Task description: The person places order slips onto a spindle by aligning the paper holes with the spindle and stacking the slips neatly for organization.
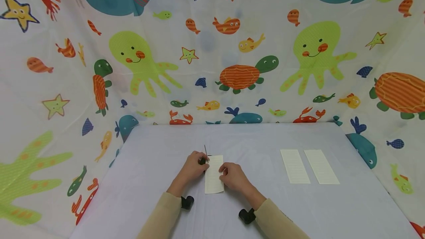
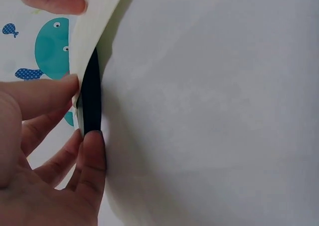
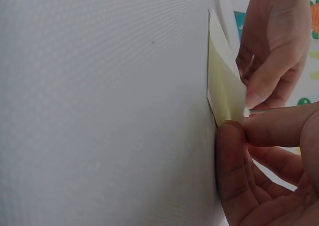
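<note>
In the head view, a cream ruled paper slip [image 1: 214, 180] is held between both hands at the middle of the table. My left hand [image 1: 192, 167] pinches its upper left edge with thumb and fingers. That hand also holds what looks like a pair of scissors, with a thin blade [image 1: 206, 151] pointing away and a black handle [image 1: 201, 160]. A flat black part [image 2: 91, 94] shows under the paper in the left wrist view. The right edge is pinched between thumb and fingers of my right hand [image 1: 234, 176]. In the right wrist view, the paper [image 3: 227, 81] bends up off the table.
Two more cream ruled slips lie side by side at the right, a nearer one [image 1: 295, 167] and a farther one [image 1: 322, 167]. A white cloth covers the table [image 1: 252, 139]. Behind it hangs a curtain [image 1: 206, 58] printed with sea animals.
</note>
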The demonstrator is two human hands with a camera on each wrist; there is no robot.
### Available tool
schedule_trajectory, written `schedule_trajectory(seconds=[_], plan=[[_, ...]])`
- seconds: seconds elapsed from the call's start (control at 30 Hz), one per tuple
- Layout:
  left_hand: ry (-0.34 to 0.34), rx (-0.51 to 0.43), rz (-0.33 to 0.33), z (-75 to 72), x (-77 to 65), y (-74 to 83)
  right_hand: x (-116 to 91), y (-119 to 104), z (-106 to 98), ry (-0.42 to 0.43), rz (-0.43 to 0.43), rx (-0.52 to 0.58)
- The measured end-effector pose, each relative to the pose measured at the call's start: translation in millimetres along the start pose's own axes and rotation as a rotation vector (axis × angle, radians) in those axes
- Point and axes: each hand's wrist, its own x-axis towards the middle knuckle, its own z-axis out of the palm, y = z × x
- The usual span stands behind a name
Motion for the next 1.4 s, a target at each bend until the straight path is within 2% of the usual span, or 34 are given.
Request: schedule_trajectory(seconds=[0.4, 0.6, 0.77, 1.1, 1.4], plan=[[-0.004, -0.02, -0.022, -1.3, -1.4, 3.0, -10.2, -2.9, -9.6, -0.032, -0.012, -0.055], [0.004, -0.026, -0.025, 0.9, -1.3, 1.0, -24.1, 1.0, -22.1, -0.023, -0.064, -0.071], [0.008, -0.036, -0.033, 1.5, -0.5, -0.3, -34.4, 5.5, -34.0, -0.022, -0.057, -0.085], [0.009, -0.042, -0.036, 1.3, -0.3, -0.7, -53.8, 11.4, -56.7, -0.024, -0.082, -0.184], [0.001, -0.053, -0.05, 0.7, -0.7, 0.5, -63.7, 26.4, -88.2, 0.019, -0.005, -0.253]])
